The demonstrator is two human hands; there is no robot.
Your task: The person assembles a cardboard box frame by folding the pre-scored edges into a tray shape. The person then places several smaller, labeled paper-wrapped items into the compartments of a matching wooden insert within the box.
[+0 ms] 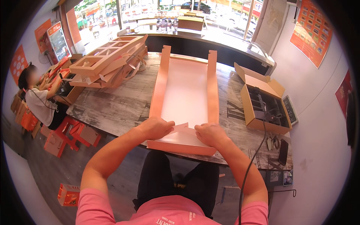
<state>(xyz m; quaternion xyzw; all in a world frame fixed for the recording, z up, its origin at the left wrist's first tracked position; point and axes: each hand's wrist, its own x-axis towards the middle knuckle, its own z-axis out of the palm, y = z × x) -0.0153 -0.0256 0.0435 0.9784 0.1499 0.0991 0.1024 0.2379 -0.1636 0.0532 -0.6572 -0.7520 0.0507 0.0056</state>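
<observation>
A long orange cardboard box (185, 92) with a white inside lies open on the table in front of me. Its side walls stand up, and two flaps stick out at the far corners. My left hand (156, 128) is closed on a flap at the near left corner of the box. At the near right corner, my right hand (211, 134) pinches the other flap. Both flaps fold inward, and their tips come close together between my hands, behind the near wall (182, 147). My fingertips are partly hidden by the cardboard.
Folded cardboard trays with square openings (108, 56) are stacked at the table's left. An open carton (264, 103) of black items stands at the right, near a phone (283, 152). A dark cable (258, 150) hangs along my right arm. Another person (39, 99) works at far left.
</observation>
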